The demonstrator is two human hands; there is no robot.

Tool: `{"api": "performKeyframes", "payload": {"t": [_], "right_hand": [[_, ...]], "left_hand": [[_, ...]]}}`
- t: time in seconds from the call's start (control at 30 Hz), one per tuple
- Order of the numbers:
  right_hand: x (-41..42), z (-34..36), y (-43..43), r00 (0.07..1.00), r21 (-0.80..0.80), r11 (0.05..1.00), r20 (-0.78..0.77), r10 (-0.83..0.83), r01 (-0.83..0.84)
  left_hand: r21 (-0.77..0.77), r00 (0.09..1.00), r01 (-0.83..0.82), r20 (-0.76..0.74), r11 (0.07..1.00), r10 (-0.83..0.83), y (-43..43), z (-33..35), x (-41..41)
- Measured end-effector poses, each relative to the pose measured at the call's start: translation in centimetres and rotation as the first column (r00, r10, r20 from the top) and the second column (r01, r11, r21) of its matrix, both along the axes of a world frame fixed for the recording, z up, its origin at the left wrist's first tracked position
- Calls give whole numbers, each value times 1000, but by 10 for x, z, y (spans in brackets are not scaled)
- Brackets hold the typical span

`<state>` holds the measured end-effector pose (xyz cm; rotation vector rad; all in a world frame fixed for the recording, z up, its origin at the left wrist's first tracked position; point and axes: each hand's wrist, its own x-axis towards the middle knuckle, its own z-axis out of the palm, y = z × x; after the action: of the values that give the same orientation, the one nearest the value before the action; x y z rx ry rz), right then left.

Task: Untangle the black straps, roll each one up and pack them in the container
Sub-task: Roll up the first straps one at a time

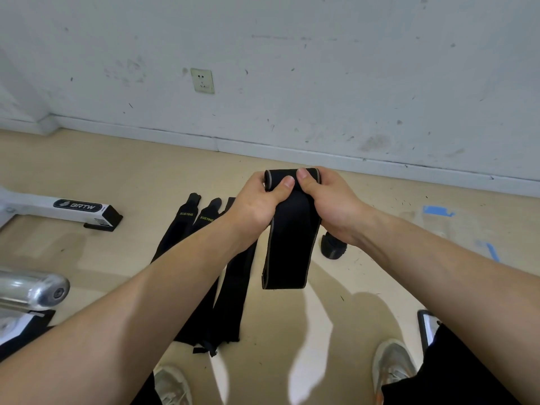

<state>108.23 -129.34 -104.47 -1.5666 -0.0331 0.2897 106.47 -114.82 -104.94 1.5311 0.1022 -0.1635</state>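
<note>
Nearest, the loose straps (233,293) lie flat on the floor (87,258), not yet rolled; above them, the left hand (257,206) and right hand (333,200) both grip the held strap (292,244), thumbs pressing its started roll; rolling seems underway; next, wind the hanging tail evenly.

The left hand (252,206) and right hand (330,203) grip the rolled top end of a black strap (292,249), thumbs pressed on the roll, its loose tail hanging straight down. On the floor (117,159) below, flat straps marked XUEYING (233,293) point toward the wall. A dark roll (333,248) lies partly hidden behind the right wrist.
</note>
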Motion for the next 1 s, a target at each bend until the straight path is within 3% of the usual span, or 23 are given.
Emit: {"api": "performKeyframes", "payload": {"t": [0.27,0.47,0.6,1.0], "right_hand": [[-5,-1,4,997,-22,999,73,-39,41],[-6,2,5,997,22,1000,-71,-4,5],[-5,3,4,998,34,999,-55,-4,5],[-3,4,1,1000,55,998,15,-6,5]], "left_hand": [[100,998,-37,61,994,31,-5,5,-1],[86,992,-99,89,991,91,-3,-3,0],[72,992,-52,119,996,43,1,0,0],[-122,990,-64,-132,991,47,-5,6,-2]]}}
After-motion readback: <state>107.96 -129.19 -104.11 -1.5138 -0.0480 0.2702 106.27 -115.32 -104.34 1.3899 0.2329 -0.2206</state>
